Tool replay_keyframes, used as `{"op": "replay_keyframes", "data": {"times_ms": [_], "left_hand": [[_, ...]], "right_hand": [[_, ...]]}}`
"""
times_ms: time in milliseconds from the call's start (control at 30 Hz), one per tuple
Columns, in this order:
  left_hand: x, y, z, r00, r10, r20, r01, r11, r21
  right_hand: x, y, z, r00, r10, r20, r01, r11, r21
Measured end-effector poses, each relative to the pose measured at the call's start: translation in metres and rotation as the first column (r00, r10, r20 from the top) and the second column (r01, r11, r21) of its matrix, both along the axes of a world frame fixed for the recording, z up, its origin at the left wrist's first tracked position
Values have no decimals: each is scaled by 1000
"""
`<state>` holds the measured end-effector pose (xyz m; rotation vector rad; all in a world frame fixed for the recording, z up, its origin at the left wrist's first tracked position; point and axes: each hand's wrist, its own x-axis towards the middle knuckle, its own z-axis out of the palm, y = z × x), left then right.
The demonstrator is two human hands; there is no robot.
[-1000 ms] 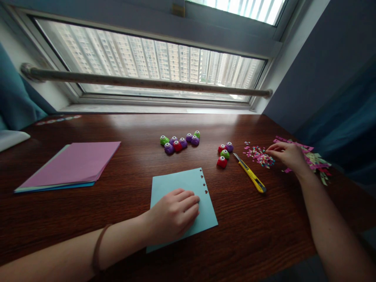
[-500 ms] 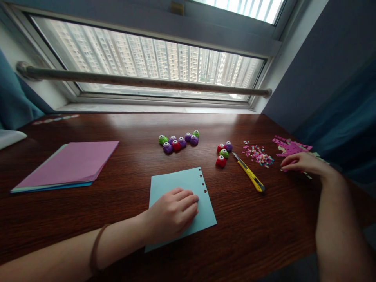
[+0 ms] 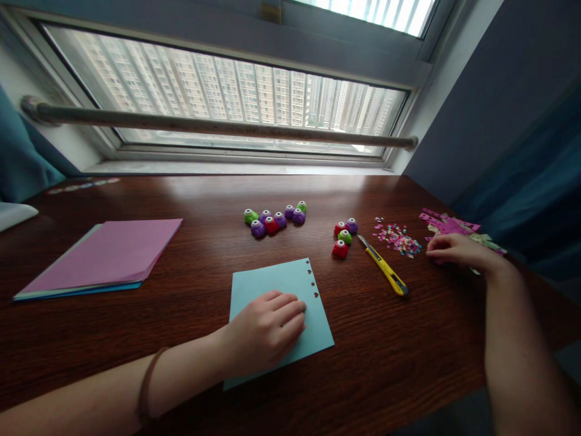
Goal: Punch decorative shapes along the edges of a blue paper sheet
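1. the left hand (image 3: 265, 330) lies palm down on the light blue sheet (image 3: 272, 284), fingers flat and together, pressing it to the wooden table (image 3: 204, 254); small punched holes run along the sheet's right edge
2. the right hand (image 3: 456, 249) rests on the pink paper scraps (image 3: 449, 225) at the far right, fingers curled; whether it pinches a scrap i cannot tell
3. a confetti pile (image 3: 397, 237) and a yellow utility knife (image 3: 384, 269) lie between the sheet and that hand; four small punches (image 3: 344, 236) sit just left of the knife, seven more punches (image 3: 275, 218) farther left; a pink paper stack (image 3: 109, 254) lies well to the left
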<state>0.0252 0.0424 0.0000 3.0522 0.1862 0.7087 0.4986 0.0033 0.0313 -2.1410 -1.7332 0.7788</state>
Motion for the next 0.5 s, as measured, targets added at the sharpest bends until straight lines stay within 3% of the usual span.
{"op": "replay_keyframes", "data": {"times_ms": [167, 500], "left_hand": [[0, 0, 0, 1000, 0, 2, 0, 1000, -9], [0, 1, 0, 1000, -5, -11, 5, 1000, 6]], "right_hand": [[-11, 9, 3, 996, -86, 19, 80, 973, 216], [-32, 17, 0, 978, -210, 0, 178, 830, 529]]}}
